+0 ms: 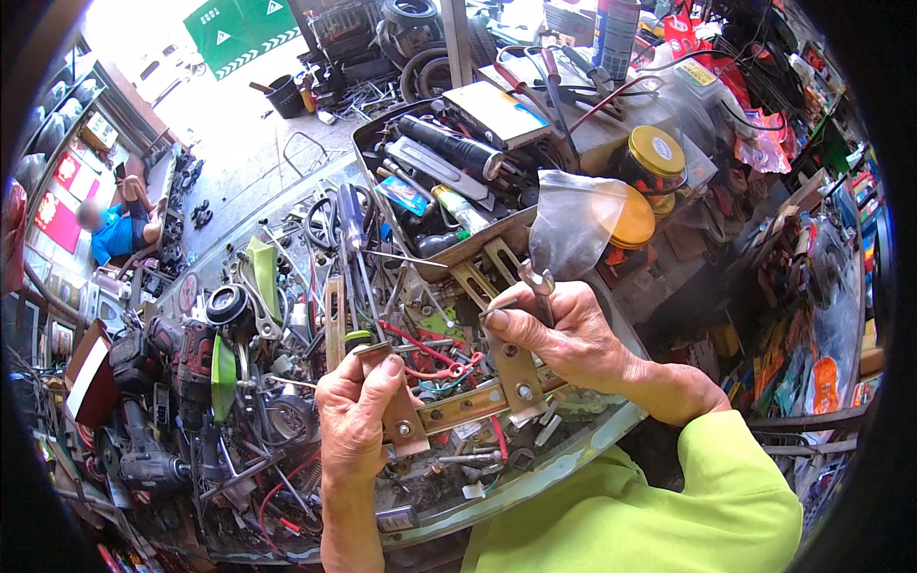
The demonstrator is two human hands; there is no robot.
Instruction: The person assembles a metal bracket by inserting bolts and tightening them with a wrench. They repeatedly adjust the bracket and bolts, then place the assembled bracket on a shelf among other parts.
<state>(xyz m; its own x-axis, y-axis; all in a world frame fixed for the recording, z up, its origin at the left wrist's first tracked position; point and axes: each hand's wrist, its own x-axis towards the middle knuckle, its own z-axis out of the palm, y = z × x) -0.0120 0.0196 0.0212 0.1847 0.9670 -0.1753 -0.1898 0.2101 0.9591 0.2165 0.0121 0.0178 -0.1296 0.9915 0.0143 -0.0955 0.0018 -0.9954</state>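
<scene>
A worn metal bracket (463, 409) lies across the near part of the cluttered bench, made of a flat crossbar with slotted and flat upright plates bolted to it. My left hand (346, 420) is closed, thumb and fingers pinching the top of its left plate. On the other side, my right hand (585, 334) is closed at the top of the right plate, thumb pressed against a thin metal edge there. An open-end wrench (541, 294) is tucked in that same hand, its jaw pointing up and away. Bolts with nuts (524, 392) show low on both plates.
A metal tray (458, 250) heaped with tools stands beyond my hands. Cordless drills (196, 368) and loose hardware crowd the left. Yellow-lidded jars (657, 153) and a clear plastic bag (573, 222) are at the right. Farther left sits a person in blue (119, 229).
</scene>
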